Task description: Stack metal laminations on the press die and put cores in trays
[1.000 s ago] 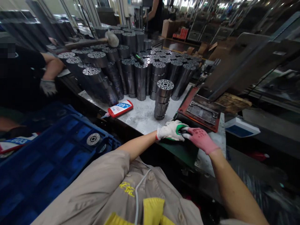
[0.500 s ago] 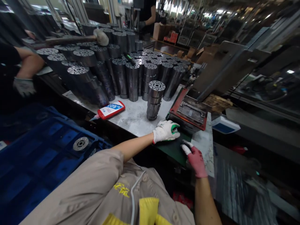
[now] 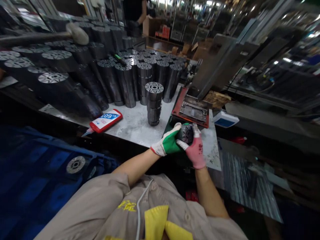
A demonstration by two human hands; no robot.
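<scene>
Both my hands are closed round a short dark metal lamination stack [image 3: 186, 133], held just above the near edge of the grey worktable [image 3: 135, 125]. My left hand [image 3: 170, 143], in a green and white glove, grips it from the left. My right hand [image 3: 195, 150], in a pink glove, cups it from below and the right. A single column of stacked slotted metal cylinders [image 3: 153, 103] stands on the table just beyond my hands. A red-framed metal fixture plate [image 3: 191, 111] lies right behind the held stack.
Many tall stacks of slotted cylinders [image 3: 117, 76] fill the back of the table, with a hammer [image 3: 75, 33] lying on top. A red adhesive bottle [image 3: 105, 120] lies at the table's left front. A blue crate [image 3: 50, 180] with a metal disc [image 3: 74, 164] sits lower left. A person stands far back.
My hands have come together and lifted a dark metal stack off the green mat; before, they lay apart on the mat. The view has swung to the right.
</scene>
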